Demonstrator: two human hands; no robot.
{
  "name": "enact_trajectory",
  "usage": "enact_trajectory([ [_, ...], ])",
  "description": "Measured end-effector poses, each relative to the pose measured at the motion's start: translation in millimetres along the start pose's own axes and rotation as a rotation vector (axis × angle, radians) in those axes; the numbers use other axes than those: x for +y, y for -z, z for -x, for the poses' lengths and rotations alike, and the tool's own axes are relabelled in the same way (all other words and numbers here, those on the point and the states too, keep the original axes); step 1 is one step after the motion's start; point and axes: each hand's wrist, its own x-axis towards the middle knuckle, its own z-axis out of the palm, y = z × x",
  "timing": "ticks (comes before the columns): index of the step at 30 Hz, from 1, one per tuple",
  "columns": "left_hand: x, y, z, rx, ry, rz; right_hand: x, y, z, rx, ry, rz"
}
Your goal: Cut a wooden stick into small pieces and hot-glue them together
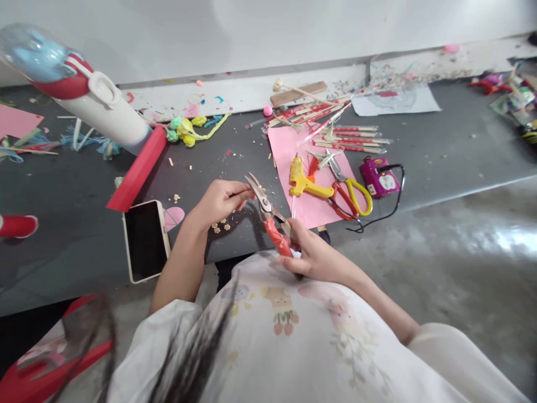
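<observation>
My right hand (308, 252) is wrapped round the orange handles of pruning shears (277, 234), whose blades stand apart and point away from me to the upper left. Close by the blade tips, my left hand (224, 201) has its thumb and fingers pinched together. Whatever lies in that pinch is too small or too hidden to make out. Small pale cut bits (221, 226) are scattered on the grey table (235, 243) below the left hand.
Right of the hands, a yellow glue gun (308, 183) and yellow-and-red scissors (354, 196) lie on pink paper (280, 146), beside a purple box with a cable (380, 178). Wrapped sticks (352, 139) lie behind. Leftward are a phone (146, 240), red strip (138, 170) and white bottle (111, 120).
</observation>
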Motion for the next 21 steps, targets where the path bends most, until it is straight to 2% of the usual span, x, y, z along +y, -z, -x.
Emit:
enact_trajectory([
  [2, -3, -3.0, 0, -0.021, 0.002, 0.054, 4, -3, -4, 0.194, -0.038, -0.057],
  [3, -4, -4.7, -1, -0.034, 0.005, 0.063, 6, -4, -5, 0.232, -0.041, -0.042],
  [8, -7, -6.8, -2, 0.002, 0.036, -0.038, 11, -2, -7, 0.145, -0.056, -0.056],
  [12, -8, -2.7, -3, 0.069, 0.04, -0.106, 16, -1, -8, 0.145, -0.083, -0.113],
  [17, -10, -2.2, -4, 0.243, 0.054, -0.113, 17, -3, -11, 0.133, -0.112, -0.11],
  [21, -15, -3.2, -6, 0.262, 0.071, -0.096, 18, -2, -11, 0.142, -0.119, -0.085],
])
